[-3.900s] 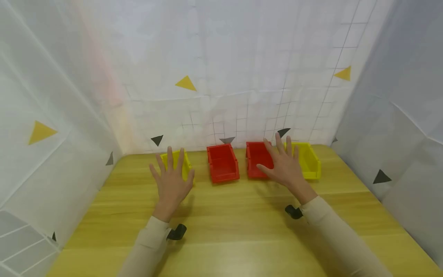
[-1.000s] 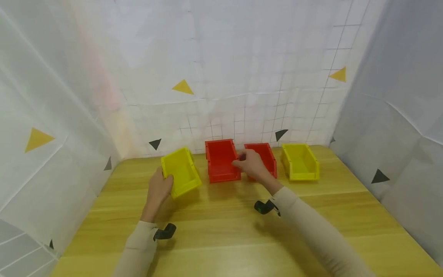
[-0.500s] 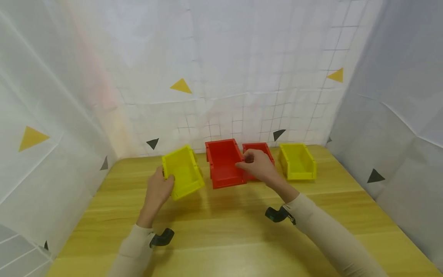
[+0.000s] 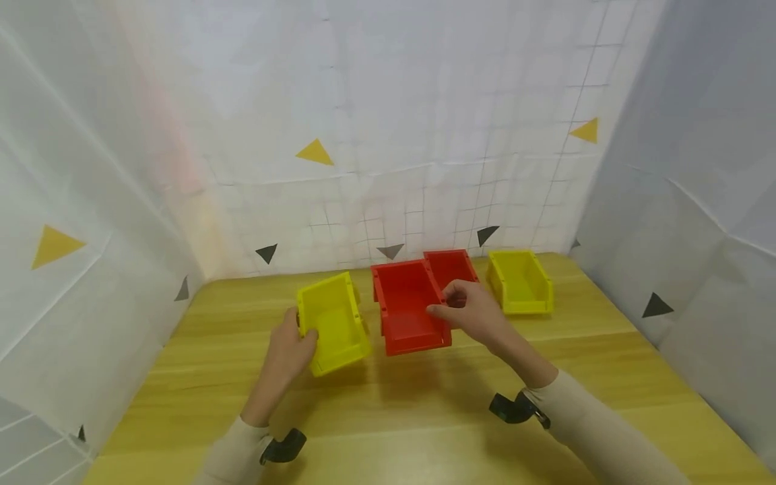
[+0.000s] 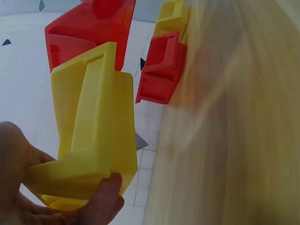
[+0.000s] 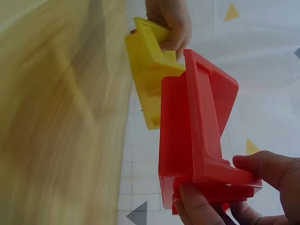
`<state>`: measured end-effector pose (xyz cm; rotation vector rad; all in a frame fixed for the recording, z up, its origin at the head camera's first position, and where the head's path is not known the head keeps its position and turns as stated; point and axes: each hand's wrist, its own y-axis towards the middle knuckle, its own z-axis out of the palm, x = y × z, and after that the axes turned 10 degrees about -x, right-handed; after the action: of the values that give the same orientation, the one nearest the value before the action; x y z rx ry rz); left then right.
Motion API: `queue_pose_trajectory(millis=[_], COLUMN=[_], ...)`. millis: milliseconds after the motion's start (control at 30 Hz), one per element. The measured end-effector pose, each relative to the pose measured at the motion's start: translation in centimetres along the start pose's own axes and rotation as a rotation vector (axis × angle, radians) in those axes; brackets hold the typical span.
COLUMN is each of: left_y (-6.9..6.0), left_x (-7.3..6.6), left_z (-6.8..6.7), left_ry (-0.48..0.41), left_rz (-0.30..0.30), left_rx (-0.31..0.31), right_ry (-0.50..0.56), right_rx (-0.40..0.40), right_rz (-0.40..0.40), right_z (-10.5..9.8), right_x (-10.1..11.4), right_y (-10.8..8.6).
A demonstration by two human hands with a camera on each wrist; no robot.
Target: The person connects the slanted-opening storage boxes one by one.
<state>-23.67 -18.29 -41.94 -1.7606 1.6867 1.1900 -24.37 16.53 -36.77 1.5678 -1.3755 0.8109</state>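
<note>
My left hand (image 4: 291, 347) grips a yellow storage bin (image 4: 330, 330) by its left wall, thumb on the inside and fingers beneath, as the left wrist view shows. The bin is tilted and lifted off the table. To its right, my right hand (image 4: 475, 313) pinches the right wall of a red storage bin (image 4: 412, 313), which also hangs above the table. In the right wrist view the fingers of that hand curl under the red bin (image 6: 199, 126), with the thumb over its wall. A narrow gap separates the two held bins in the head view.
A second red bin (image 4: 448, 266) stands at the back of the wooden table (image 4: 376, 444), partly hidden by the held red bin and my right hand. Right of it stands another yellow bin (image 4: 521, 283). White sheeting (image 4: 388, 135) with triangle marks encloses the back and sides.
Earlier both hands were spread over the bins. They then took hold of the left yellow and left red bins. In the last second both bins have moved nearer and to the right, the red one lifted.
</note>
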Motion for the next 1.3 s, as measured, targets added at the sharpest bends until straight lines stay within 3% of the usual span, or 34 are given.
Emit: queue_pose_trajectory(millis=[267, 500, 767, 933, 1167, 1233, 1300], left_y=[-1.5, -2.4, -3.0, -3.2, -2.9, -2.5, -2.0], left_x=[0.8, 1.7, 2.0, 2.1, 2.0, 2.3, 2.9], left_z=[1.5, 2.9, 4.2, 4.5, 4.1, 3.7, 3.3], left_ry=[-0.021, 0.03, 0.047, 0.066, 0.194, 0.169, 0.091], left_rz=[-0.003, 0.047, 0.081, 0.087, 0.045, 0.061, 0.087], left_rx=[0.046, 0.059, 0.065, 0.072, 0.061, 0.06, 0.07], right_ry=[0.017, 0.011, -0.084, -0.127, -0.2, -0.235, -0.269], right_rx=[-0.001, -0.017, -0.043, -0.041, -0.012, -0.004, 0.0], right_rz=[0.047, 0.097, 0.104, 0.124, 0.118, 0.088, 0.053], right_z=[-1.0, -0.6, 0.4, 1.0, 1.2, 1.0, 0.9], right_x=[-1.0, -3.0, -5.6, -6.6, -7.2, -7.2, -7.2], right_y=[-2.1, -3.4, -3.9, -4.0, -4.3, -4.2, -3.9])
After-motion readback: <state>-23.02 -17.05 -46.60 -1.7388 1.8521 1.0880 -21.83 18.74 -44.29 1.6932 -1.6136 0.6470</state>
